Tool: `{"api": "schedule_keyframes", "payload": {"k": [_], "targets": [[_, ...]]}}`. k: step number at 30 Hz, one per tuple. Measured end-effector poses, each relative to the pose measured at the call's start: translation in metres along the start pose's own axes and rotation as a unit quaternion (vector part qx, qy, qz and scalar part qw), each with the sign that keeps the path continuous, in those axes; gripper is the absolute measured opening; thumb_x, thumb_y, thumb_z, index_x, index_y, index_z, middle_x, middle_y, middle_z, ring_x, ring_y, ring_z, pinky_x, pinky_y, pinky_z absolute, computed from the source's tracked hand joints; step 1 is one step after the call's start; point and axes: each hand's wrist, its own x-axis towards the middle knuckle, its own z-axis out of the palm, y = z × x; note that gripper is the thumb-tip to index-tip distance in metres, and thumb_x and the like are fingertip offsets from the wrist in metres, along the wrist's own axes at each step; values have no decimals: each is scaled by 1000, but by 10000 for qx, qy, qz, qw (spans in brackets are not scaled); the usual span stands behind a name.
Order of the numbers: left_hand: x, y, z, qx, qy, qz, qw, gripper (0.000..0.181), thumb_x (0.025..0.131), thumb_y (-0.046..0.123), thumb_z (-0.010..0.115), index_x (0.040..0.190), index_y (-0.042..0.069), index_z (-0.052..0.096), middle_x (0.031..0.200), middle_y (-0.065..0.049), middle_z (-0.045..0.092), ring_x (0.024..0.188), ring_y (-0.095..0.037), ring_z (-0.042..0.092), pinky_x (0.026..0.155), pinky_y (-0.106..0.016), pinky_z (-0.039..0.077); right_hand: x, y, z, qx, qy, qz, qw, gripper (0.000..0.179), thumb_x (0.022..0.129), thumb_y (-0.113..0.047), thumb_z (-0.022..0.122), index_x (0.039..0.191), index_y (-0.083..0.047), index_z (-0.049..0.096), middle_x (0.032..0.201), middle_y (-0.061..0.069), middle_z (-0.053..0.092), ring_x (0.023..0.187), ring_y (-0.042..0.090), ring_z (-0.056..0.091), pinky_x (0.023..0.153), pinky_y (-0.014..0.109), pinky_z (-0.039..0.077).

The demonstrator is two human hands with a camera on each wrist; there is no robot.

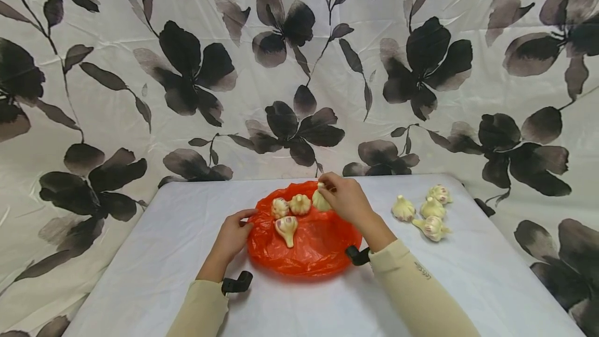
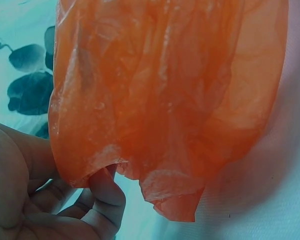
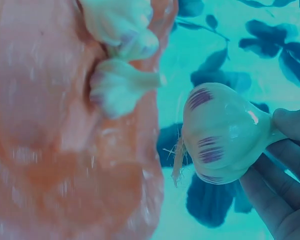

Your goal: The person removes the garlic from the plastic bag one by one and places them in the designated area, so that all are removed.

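Observation:
My right hand pinches a garlic bulb by its stem. The bulb has purple streaks and a tuft of dry roots, and is held over the far right part of a red plastic bag. At the bag's left side, my left hand pinches the edge between thumb and fingers, as the left wrist view shows. Three more garlic bulbs lie on the bag: one at the left, another beside it, and a third nearer me with its stem pointing toward me.
Several loose garlic bulbs sit in a group on the white tablecloth, right of the bag. Behind the table hangs a cloth printed with dark flowers. Each wrist wears a small black camera mount.

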Motion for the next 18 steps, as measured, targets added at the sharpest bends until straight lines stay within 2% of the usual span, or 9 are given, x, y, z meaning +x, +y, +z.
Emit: {"api": "schedule_keyframes", "payload": {"k": [18], "targets": [[1,0,0,99,1,97,9999,38,97,9,50,134,15,57,134,-14,56,103,-27,61,83,-35,58,-26,44,-43,76,560,-278,9980,22,88,-14,70,108,-8,64,94,11,74,83,26,73,77,41,59]]}}
